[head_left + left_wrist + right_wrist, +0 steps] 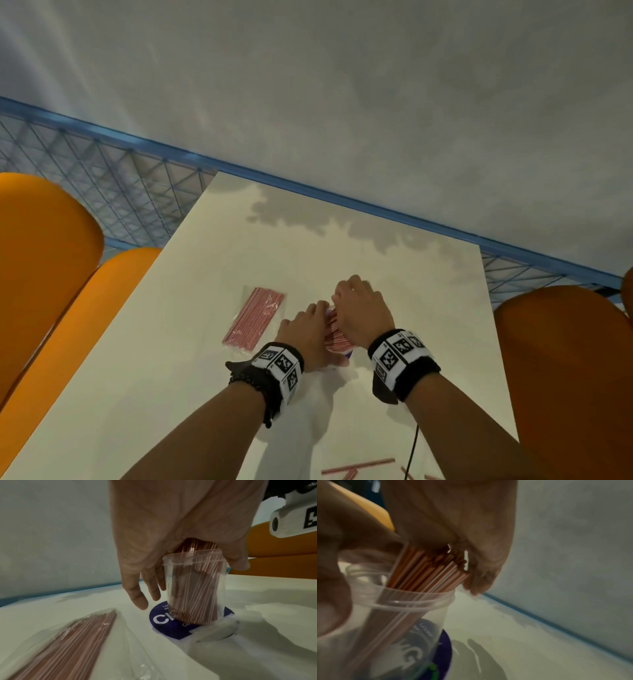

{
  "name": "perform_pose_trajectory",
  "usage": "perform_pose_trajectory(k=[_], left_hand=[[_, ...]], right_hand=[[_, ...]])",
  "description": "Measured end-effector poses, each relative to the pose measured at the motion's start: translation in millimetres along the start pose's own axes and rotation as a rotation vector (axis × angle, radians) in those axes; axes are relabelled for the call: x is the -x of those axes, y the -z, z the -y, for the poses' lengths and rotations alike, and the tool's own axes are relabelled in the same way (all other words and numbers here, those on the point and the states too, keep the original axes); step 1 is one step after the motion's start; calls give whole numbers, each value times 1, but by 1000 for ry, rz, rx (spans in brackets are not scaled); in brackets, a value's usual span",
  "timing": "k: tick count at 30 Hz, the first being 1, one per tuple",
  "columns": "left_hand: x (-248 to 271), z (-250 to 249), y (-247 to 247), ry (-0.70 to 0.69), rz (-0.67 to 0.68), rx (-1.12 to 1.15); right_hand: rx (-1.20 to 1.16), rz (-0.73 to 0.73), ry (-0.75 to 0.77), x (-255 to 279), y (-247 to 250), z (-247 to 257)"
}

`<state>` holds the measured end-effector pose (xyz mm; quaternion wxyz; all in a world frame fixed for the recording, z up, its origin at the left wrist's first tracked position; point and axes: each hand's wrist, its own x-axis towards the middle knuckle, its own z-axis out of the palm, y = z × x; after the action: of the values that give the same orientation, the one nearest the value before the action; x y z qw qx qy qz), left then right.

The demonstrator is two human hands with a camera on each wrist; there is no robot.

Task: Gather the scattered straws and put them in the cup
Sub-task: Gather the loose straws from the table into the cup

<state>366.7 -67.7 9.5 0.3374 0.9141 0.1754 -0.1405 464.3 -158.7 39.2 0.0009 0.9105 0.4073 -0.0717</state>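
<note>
A clear plastic cup (337,346) (193,585) (402,615) stands on a purple round sticker (164,626) on the white table (171,377). A thick bundle of pink straws (197,599) (426,572) fills it, and their tops stick out above the rim. My left hand (305,329) (154,534) holds the cup near the rim, fingers on one side and thumb on the other. My right hand (359,308) (462,527) is over the bundle, with its fingers curled round the straw tops. A few loose straws (359,467) lie at the near table edge.
A clear packet of pink straws (255,318) (77,642) lies just left of the cup. Orange chair backs stand at the left (44,257) and right (565,377). A black cable (414,445) hangs from my right wrist. A grey wall runs behind the table.
</note>
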Motion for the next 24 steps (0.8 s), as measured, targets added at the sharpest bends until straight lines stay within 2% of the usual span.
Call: perform_pose_trajectory(k=[2,5,8,12,14,16,18,19,21,23,24], left_hand=[[0,2,-2,-9,0,30],[2,2,-3,-29,-19,40],[3,2,-6,-50,-44,66],[0,2,-4,-12,8,107],[-1,3,0,18,55,114],[2,3,3,35,61,89],[11,1,7,40,-17,91],[18,1,9,39,-82,108],[35,5,8,17,-273,124],[57,11,0,-39,-439,105],[68,12,-7,-46,-440,95]], right_hand=[[-135,128,-24,6,-3,0],[-358,4,-202,31,-8,14],[-403,-55,-305,39,-16,26],[-390,8,-307,17,-18,16],[-537,48,-309,20,-9,10],[-687,-40,-337,31,5,-2],[-746,-194,-379,51,15,-26],[-750,-222,-402,64,15,-42],[-649,-106,-432,99,6,-76],[-443,193,-431,140,-18,-103],[-370,350,-430,162,-31,-112]])
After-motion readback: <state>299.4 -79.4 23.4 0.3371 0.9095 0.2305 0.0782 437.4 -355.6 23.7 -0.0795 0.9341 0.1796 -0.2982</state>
